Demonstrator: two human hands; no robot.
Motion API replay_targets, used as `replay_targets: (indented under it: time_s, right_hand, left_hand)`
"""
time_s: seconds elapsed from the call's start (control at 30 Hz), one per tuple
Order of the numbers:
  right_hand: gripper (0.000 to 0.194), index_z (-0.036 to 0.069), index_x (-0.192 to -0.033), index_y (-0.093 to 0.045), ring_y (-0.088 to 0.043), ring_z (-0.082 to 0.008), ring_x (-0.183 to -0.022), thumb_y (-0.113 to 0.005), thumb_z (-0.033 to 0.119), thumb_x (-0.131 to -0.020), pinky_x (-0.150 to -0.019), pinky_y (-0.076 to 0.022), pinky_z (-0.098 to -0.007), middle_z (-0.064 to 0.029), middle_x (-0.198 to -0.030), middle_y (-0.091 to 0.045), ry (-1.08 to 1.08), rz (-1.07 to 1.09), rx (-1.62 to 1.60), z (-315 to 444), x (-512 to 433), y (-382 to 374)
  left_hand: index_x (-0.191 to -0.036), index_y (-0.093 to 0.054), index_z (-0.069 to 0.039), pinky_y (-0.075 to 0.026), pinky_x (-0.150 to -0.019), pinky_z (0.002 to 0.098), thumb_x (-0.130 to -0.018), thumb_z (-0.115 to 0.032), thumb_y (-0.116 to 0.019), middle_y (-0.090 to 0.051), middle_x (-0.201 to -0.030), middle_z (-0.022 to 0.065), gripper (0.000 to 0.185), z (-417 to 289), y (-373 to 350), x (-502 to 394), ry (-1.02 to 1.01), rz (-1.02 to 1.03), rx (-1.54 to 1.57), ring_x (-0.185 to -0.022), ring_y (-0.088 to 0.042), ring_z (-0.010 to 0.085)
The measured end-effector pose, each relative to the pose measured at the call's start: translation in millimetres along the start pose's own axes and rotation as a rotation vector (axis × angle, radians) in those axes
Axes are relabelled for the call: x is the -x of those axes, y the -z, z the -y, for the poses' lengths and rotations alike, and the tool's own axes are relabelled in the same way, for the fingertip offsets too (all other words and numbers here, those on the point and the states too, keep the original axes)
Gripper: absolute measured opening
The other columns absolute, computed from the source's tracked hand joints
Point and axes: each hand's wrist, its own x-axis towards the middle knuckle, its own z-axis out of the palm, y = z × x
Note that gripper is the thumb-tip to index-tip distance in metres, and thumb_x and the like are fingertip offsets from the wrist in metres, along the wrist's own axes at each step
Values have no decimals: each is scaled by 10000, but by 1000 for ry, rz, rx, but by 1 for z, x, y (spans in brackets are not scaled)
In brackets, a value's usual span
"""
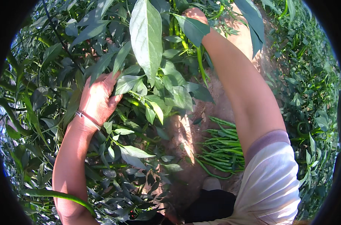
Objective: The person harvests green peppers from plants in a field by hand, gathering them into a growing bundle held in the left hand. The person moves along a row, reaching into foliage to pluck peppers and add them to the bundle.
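Note:
My left hand [98, 97] reaches into the foliage of a chili pepper plant [173, 92], a bracelet around its wrist. Leaves cover most of its fingers, so whatever they may grip is hidden. Farther off, at the top, my right hand [196, 15] is deep among the same plant's leaves; only its back shows. Several slender green chili peppers [200, 60] hang just below and left of it. A long green pepper [60, 194] crosses over my left forearm. On the soil lies a heap of long green chili peppers [222, 149], below my right arm.
Dense pepper plants [308, 98] line the right side of a bare soil path [183, 137]. A large leaf [146, 39] hangs close to the camera. A dark stem or cord [59, 36] slants through the left foliage. My shoe [211, 183] stands near the heap.

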Motion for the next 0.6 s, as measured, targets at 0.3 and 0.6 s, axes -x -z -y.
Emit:
replay_targets:
  time_s: [0.3,0.6]
  right_hand:
    - [210,56,-983,-602,-598,-108,-691,-575,260,-940,-633,-515,-261,1,-811,-618,6,670,-1656,-24,8,1]
    - [222,55,-949,-578,-506,-101,-598,-519,267,-983,-580,-459,-268,-4,-769,-597,231,301,-649,12,-11,13]
  left_hand:
    - [-1216,-494,-52,-446,-852,454,-677,-3,-704,-628,-989,173,581,12,-9,3,-90,-41,-3,-934,-574,397]
    - [-1185,-491,-56,-442,-867,452,-672,1,-692,-628,-982,180,554,9,-9,4,-44,-7,-13,-934,-572,413]
